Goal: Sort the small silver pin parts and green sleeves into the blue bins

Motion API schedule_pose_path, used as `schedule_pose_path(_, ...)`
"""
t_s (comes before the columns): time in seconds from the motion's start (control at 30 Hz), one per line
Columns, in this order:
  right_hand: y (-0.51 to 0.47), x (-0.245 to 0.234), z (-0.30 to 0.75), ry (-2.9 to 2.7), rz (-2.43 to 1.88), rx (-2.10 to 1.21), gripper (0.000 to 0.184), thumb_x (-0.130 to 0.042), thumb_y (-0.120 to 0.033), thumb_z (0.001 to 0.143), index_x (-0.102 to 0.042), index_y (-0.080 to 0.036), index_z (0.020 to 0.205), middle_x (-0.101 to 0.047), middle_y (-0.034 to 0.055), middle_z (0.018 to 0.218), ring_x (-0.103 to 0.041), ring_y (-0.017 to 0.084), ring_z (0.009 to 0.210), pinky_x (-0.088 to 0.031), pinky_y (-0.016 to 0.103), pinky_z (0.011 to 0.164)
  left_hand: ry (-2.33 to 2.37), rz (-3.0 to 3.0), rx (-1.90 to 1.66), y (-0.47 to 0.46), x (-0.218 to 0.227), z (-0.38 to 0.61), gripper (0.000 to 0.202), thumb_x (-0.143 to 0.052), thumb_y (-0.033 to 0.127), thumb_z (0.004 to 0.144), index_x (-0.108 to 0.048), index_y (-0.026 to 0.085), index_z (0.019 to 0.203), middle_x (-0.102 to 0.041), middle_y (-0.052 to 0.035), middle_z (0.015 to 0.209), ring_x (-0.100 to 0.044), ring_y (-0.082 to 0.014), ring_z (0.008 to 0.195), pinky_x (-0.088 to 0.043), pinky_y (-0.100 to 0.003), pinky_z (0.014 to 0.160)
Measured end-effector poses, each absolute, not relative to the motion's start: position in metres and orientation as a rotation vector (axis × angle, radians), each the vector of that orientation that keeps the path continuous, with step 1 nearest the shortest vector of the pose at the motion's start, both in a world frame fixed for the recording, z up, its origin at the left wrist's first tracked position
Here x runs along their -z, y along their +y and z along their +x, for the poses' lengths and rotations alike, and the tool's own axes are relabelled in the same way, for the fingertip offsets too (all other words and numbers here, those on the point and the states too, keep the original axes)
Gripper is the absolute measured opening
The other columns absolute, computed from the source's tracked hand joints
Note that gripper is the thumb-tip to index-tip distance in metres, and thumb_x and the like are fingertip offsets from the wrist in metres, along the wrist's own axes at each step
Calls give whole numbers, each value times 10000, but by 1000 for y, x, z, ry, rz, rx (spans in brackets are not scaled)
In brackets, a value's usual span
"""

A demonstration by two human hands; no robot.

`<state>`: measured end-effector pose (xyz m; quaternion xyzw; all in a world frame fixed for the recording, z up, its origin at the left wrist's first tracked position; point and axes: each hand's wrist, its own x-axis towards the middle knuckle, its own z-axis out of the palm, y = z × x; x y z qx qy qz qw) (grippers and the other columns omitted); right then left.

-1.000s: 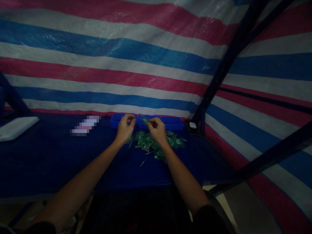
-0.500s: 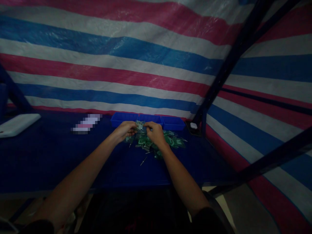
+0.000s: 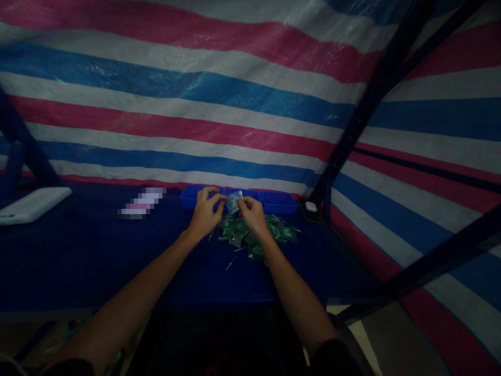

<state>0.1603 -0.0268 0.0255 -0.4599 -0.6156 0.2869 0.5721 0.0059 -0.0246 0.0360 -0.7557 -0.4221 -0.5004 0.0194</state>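
Note:
A small clear plastic packet (image 3: 235,201) with something pale inside is pinched between the thumb and fingers of my right hand (image 3: 254,215). My left hand (image 3: 206,213) is just left of the packet, its fingers curved and apart, holding nothing that I can see. Below both hands lies a loose pile of green packets (image 3: 237,232) on the blue table (image 3: 156,261); my right wrist covers part of it. A thin metal pin-like piece (image 3: 230,262) rests in front of the pile.
Three joined blue bins (image 3: 277,201) stand behind the pile, partly hidden by my hands. To their right is a white case (image 3: 310,207) on a dark flat object. Farther left are a blurred-out flat item (image 3: 143,203) and a white device (image 3: 35,204). Blue frame posts flank the table.
My left hand has let go of the packet and its fingers have spread. The packet, now in my right hand alone, has shifted slightly right. The view has tilted a little.

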Motion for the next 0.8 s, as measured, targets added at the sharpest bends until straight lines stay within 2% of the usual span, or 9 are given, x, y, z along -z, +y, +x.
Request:
schedule_pose_path(0.1, -30, -35, 155, -1482, -1128, -289, 302, -449, -430, 818, -612, -176, 817, -542, -13, 602, -481, 125, 556, -367, 235, 562, -1542, -2547, 1448, -7, -34, -17, 245, -476, 289, 775, -608, 191, 955, -579, -68, 928, -549, -208, 868, -429, -365, 810)
schedule_pose_path(0.17, -28, -47, 147, -1493, -1132, -69, 307, -396, -391, 864, -610, -182, 937, -611, 33, 775, -538, 152, 698, -397, 265, 681, -1672, -2876, 1126, 3, -28, -35, 282, -499, 373, 739, -616, 203, 932, -618, -53, 840, -575, -203, 784, -450, -325, 740)
schedule_pose_path(0.27, -15, -67, 132, -1682, -1196, 116, 297, -379, -354, 887, -597, -208, 1025, -613, 78, 990, -528, 192, 923, -374, 319, 835, -1756, -2879, 776, 8, -17, -54, 416, -603, 488, 609, -638, 191, 898, -619, -102, 946, -548, -268, 926, -419, -369, 812)
schedule_pose_path(0.37, -4, -73, 119, -2093, -1358, 178, 309, -557, -376, 794, -592, -220, 1060, -603, 104, 1041, -443, 267, 1075, -351, 411, 876, -1902, -2752, 581, 6, -10, -58, 490, -630, 525, 550, -635, 204, 920, -557, -137, 1119, -436, -366, 1099, -370, -491, 850)
schedule_pose_path(0.43, -3, -67, 118, -2283, -1439, 133, 411, -621, -409, 737, -570, -230, 1104, -579, 113, 1102, -383, 305, 1139, -337, 470, 880, -1953, -2753, 593, 6, -7, -58, 432, -625, 489, 563, -631, 212, 893, -566, -128, 1098, -428, -370, 1109, -370, -512, 837)
schedule_pose_path(0.5, -7, -56, 122, -2317, -1459, 63, 434, -583, -453, 758, -547, -242, 1136, -559, 106, 1142, -368, 299, 1151, -342, 476, 870, -1956, -2846, 728, 8, -4, -56, 366, -606, 442, 588, -616, 202, 863, -605, -111, 1002, -500, -317, 1030, -405, -453, 818)
schedule_pose_path(0.6, -17, -40, 134, -2198, -1457, 6, 365, -507, -439, 818, -564, -225, 1109, -594, 92, 1066, -415, 250, 1084, -366, 404, 841, -1982, -2946, 885, 14, -2, -56, 369, -575, 415, 615, -584, 182, 901, -634, -97, 936, -578, -248, 898, -441, -361, 780)
schedule_pose_path(0.7, -25, -32, 143, -2117, -1448, -30, 298, -511, -390, 829, -608, -191, 1029, -627, 79, 951, -463, 212, 984, -363, 344, 827, -1991, -2816, 700, 16, -3, -57, 465, -587, 462, 598, -595, 174, 964, -625, -118, 1024, -545, -281, 991, -397, -383, 861)
schedule_pose_path(0.8, -28, -30, 144, -2071, -1392, -25, 287, -506, -366, 838, -613, -176, 1026, -636, 66, 894, -484, 187, 921, -354, 311, 826, -1976, -2758, 428, 11, -8, -56, 491, -589, 503, 588, -629, 189, 963, -592, -117, 1101, -476, -318, 1082, -354, -406, 907)
